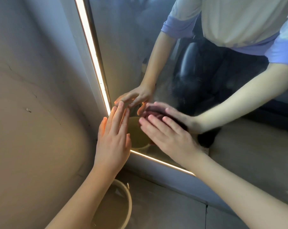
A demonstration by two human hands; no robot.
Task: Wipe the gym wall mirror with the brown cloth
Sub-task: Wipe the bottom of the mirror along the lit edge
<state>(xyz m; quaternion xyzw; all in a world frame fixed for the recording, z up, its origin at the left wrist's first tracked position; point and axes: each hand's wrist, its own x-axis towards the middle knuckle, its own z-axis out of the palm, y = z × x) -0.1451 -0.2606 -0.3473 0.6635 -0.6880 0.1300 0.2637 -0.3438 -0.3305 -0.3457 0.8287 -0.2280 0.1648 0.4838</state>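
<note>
The cloth [152, 116] is sitting low on the mirror [123, 47], close to its bottom left corner, and it's being pressed flat to the glass under the right hand [169, 134]. The fingers there are lying straight over it, not curled round it. Just beside it, the left hand [113, 138] is reaching up with fingers straight and loosely spread, its tips at the lit strip [90, 47] edging the mirror; whether they're touching, I can't tell. Both hands are doubling in the hazy glass. Down below, a pale bucket [129, 200] is standing on the floor against the wall [32, 96].
</note>
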